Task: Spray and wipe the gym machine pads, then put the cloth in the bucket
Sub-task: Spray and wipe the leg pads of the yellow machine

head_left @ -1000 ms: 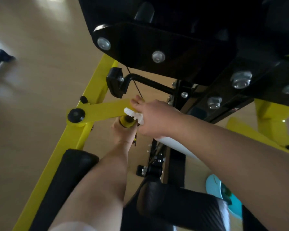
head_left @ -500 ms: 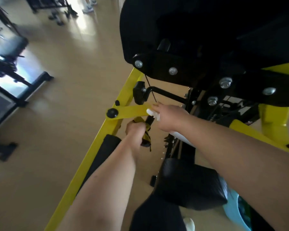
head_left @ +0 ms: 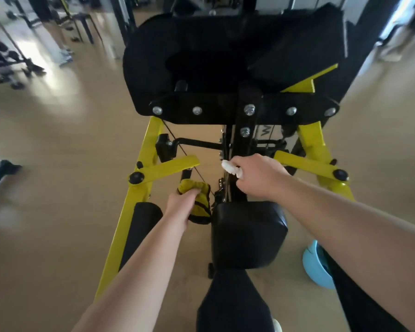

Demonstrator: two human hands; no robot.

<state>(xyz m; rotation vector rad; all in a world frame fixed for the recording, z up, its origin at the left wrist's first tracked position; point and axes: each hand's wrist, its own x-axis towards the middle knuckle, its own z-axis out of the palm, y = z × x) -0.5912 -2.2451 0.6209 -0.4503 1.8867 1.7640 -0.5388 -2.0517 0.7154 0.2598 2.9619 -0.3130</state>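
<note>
A: What fills your view?

B: The machine, a yellow frame with black pads, standing on a pale floor. You look down along both bare forearms into its middle.

A: Which pads can you see?

B: 3. The top pad is the largest, wide and dark, bolted across the frame at the far side. The seat lies nearer you, at centre, under your right forearm. The roller sits just inside the left frame leg.

A: Where is the bucket?

B: The bucket is light blue and stands on the floor right of the seat, partly hidden by your right arm.

A: And your hands?

B: Your left hand has its fingers curled tight round the cloth. Your right hand is wrapped round the bottle, above the far edge of the seat.

A: Where exactly is the cloth?

B: It is bunched, yellow with a dark edge, between the roller and the seat, just below the end of the left lever. You cannot tell whether it touches the black post under that lever.

A: How much of the bottle shows?

B: Only its white nozzle, which sticks out past your fingers toward the centre post. The body is hidden under your hand.
</note>
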